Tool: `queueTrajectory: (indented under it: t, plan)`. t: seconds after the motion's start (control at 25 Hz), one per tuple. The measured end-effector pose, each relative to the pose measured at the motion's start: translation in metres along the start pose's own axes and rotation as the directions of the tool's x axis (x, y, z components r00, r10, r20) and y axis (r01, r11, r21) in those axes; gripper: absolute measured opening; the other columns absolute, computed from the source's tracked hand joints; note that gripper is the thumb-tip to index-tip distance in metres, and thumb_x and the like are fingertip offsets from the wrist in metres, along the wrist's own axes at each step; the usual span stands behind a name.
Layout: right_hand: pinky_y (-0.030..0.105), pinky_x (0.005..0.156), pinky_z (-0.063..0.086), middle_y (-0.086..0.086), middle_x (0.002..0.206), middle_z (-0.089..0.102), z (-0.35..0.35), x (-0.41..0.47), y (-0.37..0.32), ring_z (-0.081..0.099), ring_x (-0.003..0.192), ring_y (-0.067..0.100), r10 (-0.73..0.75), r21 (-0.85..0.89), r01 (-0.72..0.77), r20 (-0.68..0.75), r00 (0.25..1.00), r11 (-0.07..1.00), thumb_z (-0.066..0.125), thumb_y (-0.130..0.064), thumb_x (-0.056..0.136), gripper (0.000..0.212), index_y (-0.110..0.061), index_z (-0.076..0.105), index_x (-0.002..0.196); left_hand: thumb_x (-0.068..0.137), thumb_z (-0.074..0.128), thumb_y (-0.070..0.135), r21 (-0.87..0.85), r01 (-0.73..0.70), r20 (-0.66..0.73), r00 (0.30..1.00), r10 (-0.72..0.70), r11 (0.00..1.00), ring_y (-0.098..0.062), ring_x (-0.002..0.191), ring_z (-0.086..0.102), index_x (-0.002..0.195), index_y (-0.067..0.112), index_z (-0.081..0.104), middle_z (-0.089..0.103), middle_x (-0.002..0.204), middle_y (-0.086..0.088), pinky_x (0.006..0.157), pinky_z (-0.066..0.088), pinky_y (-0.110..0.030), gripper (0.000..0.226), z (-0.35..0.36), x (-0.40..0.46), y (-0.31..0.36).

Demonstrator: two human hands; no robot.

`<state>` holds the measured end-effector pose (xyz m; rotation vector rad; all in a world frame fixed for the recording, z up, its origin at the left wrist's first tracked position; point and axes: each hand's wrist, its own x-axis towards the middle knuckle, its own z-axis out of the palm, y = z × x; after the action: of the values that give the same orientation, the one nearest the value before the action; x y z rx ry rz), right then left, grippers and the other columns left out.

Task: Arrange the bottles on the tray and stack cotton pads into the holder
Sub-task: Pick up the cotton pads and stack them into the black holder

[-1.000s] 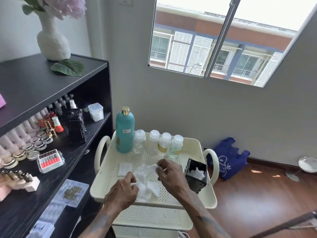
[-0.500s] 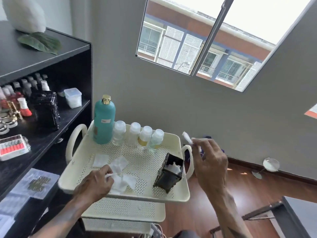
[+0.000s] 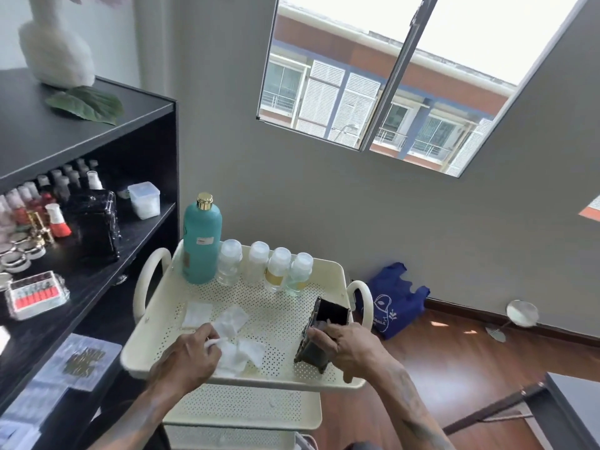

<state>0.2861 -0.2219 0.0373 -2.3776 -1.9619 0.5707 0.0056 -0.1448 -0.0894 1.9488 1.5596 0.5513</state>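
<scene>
On the cream perforated tray [image 3: 328, 271] of the cart, the bottles already stand in a row along the far edge: a tall teal bottle [image 3: 202, 245] at the left, then four small clear bottles [image 3: 263, 269] side by side. The loose cotton pads [image 3: 227, 332] lie scattered flat on the near-left part of the tray, one square pad [image 3: 196, 315] a little apart from the rest. The left hand [image 3: 190, 358] rests on that pile, fingers curled and pinching a pad. The black holder [image 3: 321, 336] sits at the near-right of the tray, just beside the right handle; its long axis is tilted, the open mouth pointing up and away from the person, leaning toward the far right. The right hand [image 3: 347, 347] is closed around the holder's lower body, steadying it. The pads lie to the left of the holder, well within the left hand's reach, so the left hand is nearer to them; the coming move likely carries a pad rightward and drops it flat through the tilted mouth. Whether pads already sit inside cannot be told
</scene>
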Motion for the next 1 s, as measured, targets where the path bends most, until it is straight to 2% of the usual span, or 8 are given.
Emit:
queueTrajectory:
  t: [0.12, 0.24, 0.32, 0.44, 0.52, 0.64, 0.84, 1.0]
  plan:
    - [0.026, 0.079, 0.049, -0.015, 0.114, 0.056, -0.007, -0.006, 0.016, 0.059, 0.098, 0.007, -0.071, 0.072, 0.105, -0.371, 0.926, 0.992, 0.053, -0.068, 0.076, 0.052, -0.038, 0.053, 0.119, 0.087, 0.057, 0.028, -0.032, 0.002, -0.049, 0.999, -0.003, 1.000, -0.003, 0.062, 0.059, 0.081, 0.032, 0.053, 0.063, 0.071, 0.008, 0.050, 0.042, -0.025, 0.008, -0.002, -0.003, 0.001]
    - [0.029, 0.111, 0.032, -0.018, 0.147, 0.021, -0.011, 0.000, 0.031, 0.027, 0.134, 0.004, -0.027, 0.266, 0.096, -0.253, 0.967, 0.959, 0.073, -0.052, 0.061, 0.105, -0.040, 0.016, 0.149, 0.085, 0.065, 0.021, -0.132, -0.006, -0.097, 0.995, -0.006, 0.991, -0.008, 0.076, 0.061, 0.076, 0.033, 0.059, 0.064, 0.084, 0.010, 0.063, 0.046, -0.028, 0.016, -0.005, -0.002, 0.010]
    - [0.022, 0.110, 0.024, -0.019, 0.154, 0.009, 0.000, 0.005, 0.034, 0.021, 0.135, 0.002, -0.019, 0.375, 0.060, -0.112, 0.994, 0.925, 0.079, -0.035, 0.064, 0.112, -0.037, 0.010, 0.152, 0.083, 0.072, 0.017, -0.290, 0.074, -0.105, 0.989, -0.109, 0.954, -0.015, 0.078, 0.064, 0.076, 0.032, 0.066, 0.069, 0.083, 0.008, 0.070, 0.051, -0.033, 0.018, -0.013, -0.001, 0.012]
    - [0.019, 0.100, 0.028, -0.014, 0.150, 0.029, 0.022, 0.009, 0.041, 0.033, 0.120, 0.000, 0.006, 0.412, 0.080, -0.204, 0.979, 0.908, 0.075, -0.030, 0.066, 0.093, -0.036, 0.027, 0.145, 0.082, 0.077, 0.019, -0.469, 0.119, -0.139, 0.969, -0.206, 0.875, -0.026, 0.086, 0.068, 0.088, 0.022, 0.072, 0.074, 0.087, -0.003, 0.081, 0.056, -0.046, 0.008, -0.033, 0.002, 0.026]
    - [0.014, 0.097, 0.028, -0.016, 0.144, 0.035, 0.031, 0.009, 0.040, 0.036, 0.119, 0.001, -0.003, 0.428, 0.104, -0.230, 0.973, 0.898, 0.075, -0.031, 0.065, 0.090, -0.035, 0.031, 0.143, 0.082, 0.078, 0.024, -0.494, 0.035, -0.160, 0.979, -0.130, 0.869, -0.025, 0.087, 0.069, 0.091, 0.018, 0.072, 0.075, 0.086, -0.002, 0.078, 0.056, -0.044, 0.012, -0.044, 0.004, 0.058]
    - [0.001, 0.092, 0.028, -0.017, 0.138, 0.038, 0.042, 0.006, 0.033, 0.043, 0.118, 0.002, -0.052, 0.456, 0.162, -0.245, 0.968, 0.875, 0.076, -0.029, 0.063, 0.089, -0.033, 0.033, 0.142, 0.081, 0.078, 0.026, -0.397, -0.203, -0.170, 0.975, 0.146, 0.895, -0.011, 0.078, 0.070, 0.086, 0.023, 0.071, 0.074, 0.081, 0.004, 0.070, 0.058, -0.028, 0.009, -0.042, 0.010, 0.129]
    - [0.026, 0.102, 0.044, -0.015, 0.135, 0.042, 0.049, -0.001, 0.028, 0.052, 0.115, 0.008, -0.054, 0.479, 0.194, -0.290, 0.956, 0.856, 0.073, -0.032, 0.061, 0.088, -0.032, 0.034, 0.140, 0.082, 0.071, 0.015, 0.232, -0.596, -0.124, 0.766, 0.631, 0.769, -0.015, 0.087, 0.060, 0.086, 0.018, 0.069, 0.070, 0.088, 0.005, 0.079, 0.048, -0.029, 0.005, -0.016, 0.020, 0.198]
    - [0.023, 0.094, 0.044, -0.016, 0.130, 0.044, 0.049, -0.003, 0.030, 0.050, 0.105, 0.004, -0.033, 0.493, 0.184, -0.299, 0.954, 0.851, 0.072, -0.035, 0.059, 0.087, -0.035, 0.034, 0.137, 0.088, 0.065, 0.027, 0.347, -0.580, 0.051, 0.796, 0.603, 0.737, -0.010, 0.094, 0.057, 0.100, 0.027, 0.074, 0.074, 0.101, 0.011, 0.088, 0.037, -0.030, 0.015, 0.003, 0.019, 0.190]
